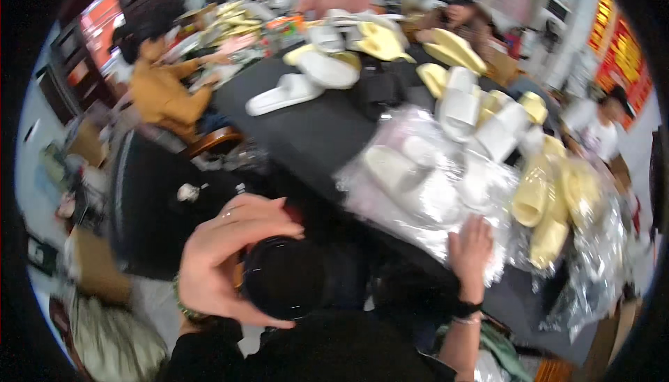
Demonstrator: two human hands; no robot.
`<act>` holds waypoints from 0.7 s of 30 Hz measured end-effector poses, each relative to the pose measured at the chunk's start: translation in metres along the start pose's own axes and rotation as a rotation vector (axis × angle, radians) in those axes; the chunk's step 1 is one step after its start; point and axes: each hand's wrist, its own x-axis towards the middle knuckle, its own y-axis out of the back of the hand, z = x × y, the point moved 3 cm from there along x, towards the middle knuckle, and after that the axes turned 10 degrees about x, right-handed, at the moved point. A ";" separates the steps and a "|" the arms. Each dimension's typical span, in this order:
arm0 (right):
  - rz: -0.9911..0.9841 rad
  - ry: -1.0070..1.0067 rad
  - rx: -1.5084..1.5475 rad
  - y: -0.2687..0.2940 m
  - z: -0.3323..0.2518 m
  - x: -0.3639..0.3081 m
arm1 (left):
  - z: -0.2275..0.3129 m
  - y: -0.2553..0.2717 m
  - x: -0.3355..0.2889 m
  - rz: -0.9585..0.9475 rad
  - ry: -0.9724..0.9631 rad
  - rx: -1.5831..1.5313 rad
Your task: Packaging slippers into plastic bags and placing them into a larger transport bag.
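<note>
My left hand [219, 260] curves around a glossy black round object [284, 277] close to my body, with fingers over its far side and thumb along the near side. I cannot make out what kind of thing it is. My right hand [472, 246] lies flat, fingers stretched, on clear plastic bags at the table edge. Beneath and beyond it, white slippers [394, 176] show through the shiny plastic. Pale yellow slippers [547, 242] lie to the right of that hand. The picture is somewhat blurred.
A dark table [293, 131] carries more white and yellow slippers [327, 68]. Crumpled clear bags [592, 270] hang over its right edge. A black chair [150, 204] stands at the left. Several people sit around the table, one in a mustard top [164, 96].
</note>
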 end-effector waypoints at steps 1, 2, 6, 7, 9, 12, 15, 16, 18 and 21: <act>-0.017 -0.005 -0.003 -0.003 0.000 0.002 | -0.004 -0.005 0.000 0.004 0.005 -0.026; -0.033 -0.009 0.003 -0.001 -0.010 0.005 | -0.005 -0.004 0.001 -0.020 0.011 -0.001; 0.048 0.029 0.045 -0.001 -0.011 0.005 | -0.005 -0.016 0.003 0.012 0.062 0.023; 0.038 0.011 0.034 0.001 -0.009 0.005 | -0.006 -0.021 0.006 0.021 0.061 0.015; 0.040 0.027 0.046 0.005 -0.015 0.006 | -0.007 -0.020 0.001 -0.005 0.075 0.040; 0.125 0.069 0.028 0.005 -0.016 0.002 | -0.003 -0.027 0.005 0.023 0.233 -0.001; 0.147 0.070 0.035 0.006 -0.010 -0.004 | 0.003 -0.024 0.021 -0.179 0.021 -0.062; 0.159 0.054 0.026 0.006 -0.009 -0.004 | 0.003 -0.025 0.023 -0.204 0.013 -0.041; 0.164 0.073 0.050 0.004 -0.010 -0.006 | 0.005 -0.026 0.027 -0.232 -0.012 -0.002; 0.175 0.076 0.044 0.005 -0.011 -0.007 | 0.009 -0.026 0.031 -0.262 -0.008 0.010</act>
